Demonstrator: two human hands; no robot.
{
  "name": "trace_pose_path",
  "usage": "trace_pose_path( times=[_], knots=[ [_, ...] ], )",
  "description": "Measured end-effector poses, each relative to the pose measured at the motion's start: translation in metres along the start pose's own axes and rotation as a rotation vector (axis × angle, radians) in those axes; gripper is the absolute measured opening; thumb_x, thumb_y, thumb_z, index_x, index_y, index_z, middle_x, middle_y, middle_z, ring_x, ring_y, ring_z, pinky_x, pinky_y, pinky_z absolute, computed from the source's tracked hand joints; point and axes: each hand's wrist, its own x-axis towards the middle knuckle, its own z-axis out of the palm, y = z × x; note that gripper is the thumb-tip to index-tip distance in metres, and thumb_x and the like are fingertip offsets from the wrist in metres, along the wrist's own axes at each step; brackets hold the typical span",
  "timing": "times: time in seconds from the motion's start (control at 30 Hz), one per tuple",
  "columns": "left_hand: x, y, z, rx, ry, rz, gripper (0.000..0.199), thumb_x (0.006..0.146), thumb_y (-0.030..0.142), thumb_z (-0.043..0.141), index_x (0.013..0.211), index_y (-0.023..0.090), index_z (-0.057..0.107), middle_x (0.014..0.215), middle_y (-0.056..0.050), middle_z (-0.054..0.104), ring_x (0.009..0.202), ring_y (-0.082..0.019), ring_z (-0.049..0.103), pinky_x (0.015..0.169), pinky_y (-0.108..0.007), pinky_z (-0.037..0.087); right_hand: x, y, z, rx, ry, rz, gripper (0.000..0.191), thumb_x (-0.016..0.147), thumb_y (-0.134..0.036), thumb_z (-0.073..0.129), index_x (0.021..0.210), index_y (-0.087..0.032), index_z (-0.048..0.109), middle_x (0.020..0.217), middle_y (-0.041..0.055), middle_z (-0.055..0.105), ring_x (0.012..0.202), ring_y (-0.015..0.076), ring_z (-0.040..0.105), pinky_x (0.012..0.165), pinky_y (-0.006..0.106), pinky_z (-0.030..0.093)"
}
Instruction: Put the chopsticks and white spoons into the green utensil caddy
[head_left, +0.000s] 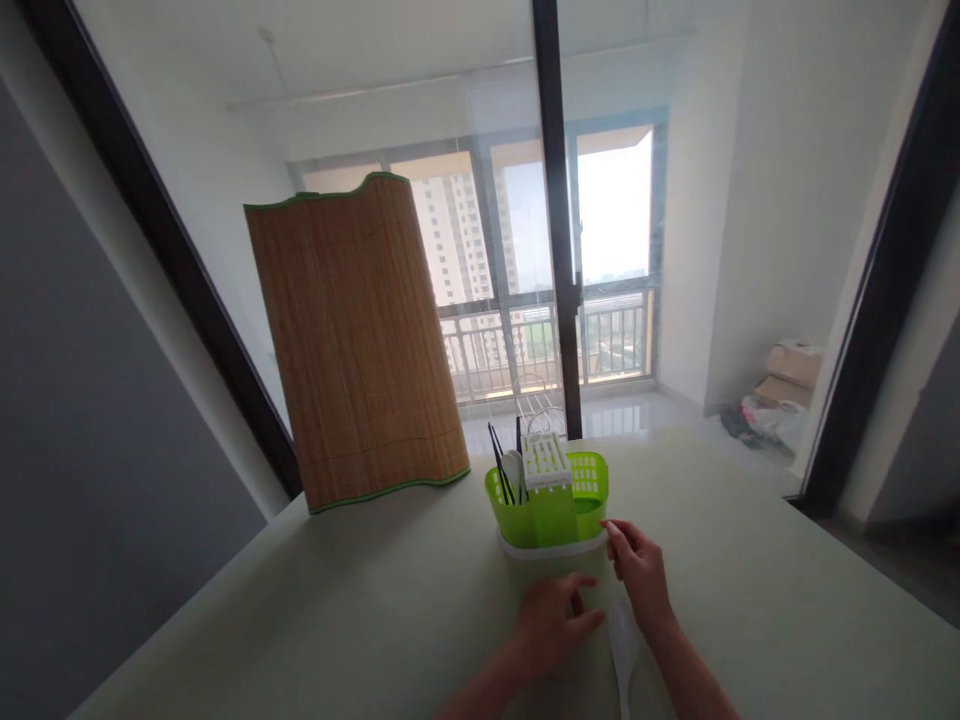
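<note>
A bright green basket with a pale base stands on the table, with dark chopsticks and a white spoon in its left part. A white slotted piece sits across its middle. My left hand is in front of the base, thumb and fingers apart, holding nothing. At the basket's right front corner is my right hand, its thumb and index finger pinched at the rim; what lies between them is too small to make out. A white rice paddle lies between my forearms.
The pale table extends around the basket. A rolled bamboo mat stands upright at the back left. Behind the table is a glass partition with a dark frame; cardboard boxes lie on the floor beyond.
</note>
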Motion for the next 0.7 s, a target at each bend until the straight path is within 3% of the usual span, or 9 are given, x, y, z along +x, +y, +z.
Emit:
trace_pose_path(
  times=[0.2, 0.33, 0.4, 0.5, 0.7],
  knots=[
    [0.011, 0.003, 0.026, 0.032, -0.049, 0.005, 0.024, 0.078, 0.040, 0.059, 0.091, 0.025, 0.073, 0.078, -0.004, 0.072, 0.070, -0.019, 0.064, 0.066, -0.033, 0.045, 0.003, 0.005, 0.000, -0.015, -0.017, 0.004, 0.043, 0.075, -0.056, 0.061, 0.081, -0.014, 0.069, 0.051, -0.0052, 0.047, 0.042, 0.0106, 0.036, 0.040, 0.024, 0.028],
    [0.007, 0.004, 0.017, 0.068, 0.015, 0.035, 0.015, 0.078, 0.034, 0.058, 0.077, 0.025, 0.070, 0.071, -0.002, 0.069, 0.065, -0.017, 0.062, 0.059, -0.029, 0.041, 0.004, 0.008, 0.000, -0.025, -0.021, 0.011, 0.044, 0.076, -0.055, 0.060, 0.084, -0.013, 0.069, 0.052, -0.0051, 0.047, 0.042, 0.0106, 0.036, 0.040, 0.024, 0.028],
    [0.001, 0.006, 0.000, 0.085, 0.084, 0.057, 0.016, 0.081, 0.035, 0.057, 0.074, 0.026, 0.068, 0.069, -0.001, 0.068, 0.063, -0.016, 0.060, 0.057, -0.029, 0.040, 0.004, 0.009, 0.000, -0.028, -0.030, 0.014, 0.045, 0.077, -0.056, 0.059, 0.086, -0.013, 0.068, 0.053, -0.0051, 0.047, 0.042, 0.0105, 0.036, 0.039, 0.024, 0.028],
    [-0.009, 0.012, -0.040, 0.118, 0.260, 0.145, 0.019, 0.086, 0.038, 0.054, 0.077, 0.027, 0.066, 0.070, 0.001, 0.067, 0.059, -0.014, 0.058, 0.056, -0.028, 0.041, 0.004, 0.010, 0.001, -0.035, -0.046, 0.021, 0.046, 0.077, -0.056, 0.059, 0.086, -0.012, 0.069, 0.053, -0.0048, 0.047, 0.042, 0.0102, 0.035, 0.039, 0.023, 0.027],
    [-0.008, 0.022, -0.141, 0.324, 0.899, 0.406, 0.021, 0.092, 0.036, 0.051, 0.091, 0.021, 0.067, 0.072, 0.002, 0.065, 0.056, -0.009, 0.053, 0.057, -0.022, 0.040, 0.003, 0.011, 0.001, -0.070, -0.068, 0.028, 0.046, 0.077, -0.055, 0.059, 0.088, -0.012, 0.070, 0.052, -0.0048, 0.047, 0.042, 0.0102, 0.035, 0.038, 0.023, 0.027]
  ],
)
